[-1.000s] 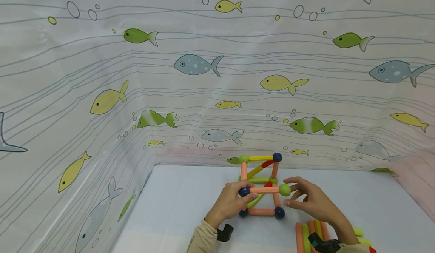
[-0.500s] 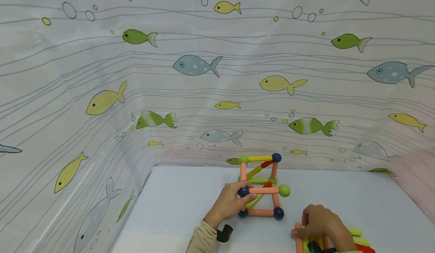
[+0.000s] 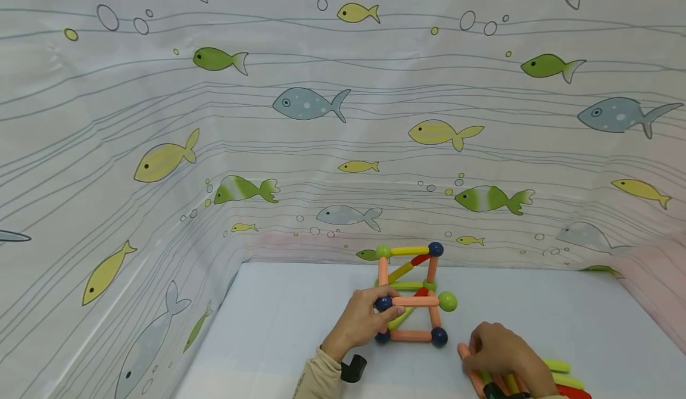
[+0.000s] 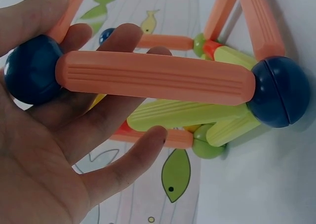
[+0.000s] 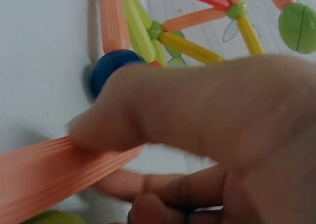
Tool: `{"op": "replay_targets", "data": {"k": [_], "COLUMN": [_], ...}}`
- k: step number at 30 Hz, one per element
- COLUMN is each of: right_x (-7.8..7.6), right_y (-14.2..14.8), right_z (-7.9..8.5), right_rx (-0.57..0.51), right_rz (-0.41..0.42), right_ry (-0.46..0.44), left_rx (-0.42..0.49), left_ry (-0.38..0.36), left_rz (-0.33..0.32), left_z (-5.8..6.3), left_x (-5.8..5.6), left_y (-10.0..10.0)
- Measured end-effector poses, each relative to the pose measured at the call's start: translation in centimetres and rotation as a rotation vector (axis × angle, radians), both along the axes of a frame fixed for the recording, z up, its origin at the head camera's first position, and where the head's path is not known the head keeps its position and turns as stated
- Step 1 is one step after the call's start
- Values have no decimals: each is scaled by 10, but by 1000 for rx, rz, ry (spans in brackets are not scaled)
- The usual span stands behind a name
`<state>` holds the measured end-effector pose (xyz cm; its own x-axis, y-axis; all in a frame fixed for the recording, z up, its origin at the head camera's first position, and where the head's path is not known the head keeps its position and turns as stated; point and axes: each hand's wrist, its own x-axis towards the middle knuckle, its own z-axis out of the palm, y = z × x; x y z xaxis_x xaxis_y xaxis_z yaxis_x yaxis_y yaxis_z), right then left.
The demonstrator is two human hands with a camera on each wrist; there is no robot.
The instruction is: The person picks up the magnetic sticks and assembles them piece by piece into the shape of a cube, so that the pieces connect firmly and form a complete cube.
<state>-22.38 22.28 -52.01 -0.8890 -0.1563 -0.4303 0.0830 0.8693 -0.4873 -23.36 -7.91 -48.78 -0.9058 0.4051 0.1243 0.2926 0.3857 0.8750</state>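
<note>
A building-toy frame of sticks and balls [image 3: 411, 335] stands on the white table in the head view. My left hand [image 3: 354, 321] grips it at the near upper left corner, by a dark blue ball [image 4: 32, 68]. Thumb and index finger meet on the stick beside that ball in the left wrist view. From this corner an orange stick [image 3: 415, 301] runs right to a light green ball [image 3: 448, 301]. At the lower right my right hand [image 3: 504, 351] pinches a loose orange stick [image 5: 39, 174], which slants over the other sticks. Its far end is hidden under the hand.
Loose sticks lie partly hidden beneath my right hand. Right of it are green sticks [image 3: 567, 380] and a red piece [image 3: 574, 392]. A fish-printed curtain [image 3: 343, 149] rises behind the white table [image 3: 278, 327] and along its sides.
My right hand has come down from beside the light green ball to the loose sticks and taken hold of an orange one, now tilted. My left hand keeps its grip in place.
</note>
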Motion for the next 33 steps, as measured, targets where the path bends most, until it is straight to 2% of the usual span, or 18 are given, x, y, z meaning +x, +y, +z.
{"op": "replay_targets", "data": {"k": [3,9,16,19,26,33], "right_x": [-2,-4,-5,-5,-5,-7], "right_y": [0,2,-10,-16,-23,-23], "right_z": [-1,8,8,6,2,-3], "right_rx": [-86,-258,-329,-347,-393,-435], "right_rz": [-1,10,-8,-2,-5,20], "right_ry": [79,241,475,547,611,581], "left_rx": [6,2,-7,-5,-10,-30], "left_ry": [-1,1,0,-7,1,15], "left_rz": [-3,-4,0,2,3,0], "left_z": [0,-1,0,0,2,3], "left_x": [0,2,1,1,2,1], "left_y": [0,0,0,-1,-1,-1]}}
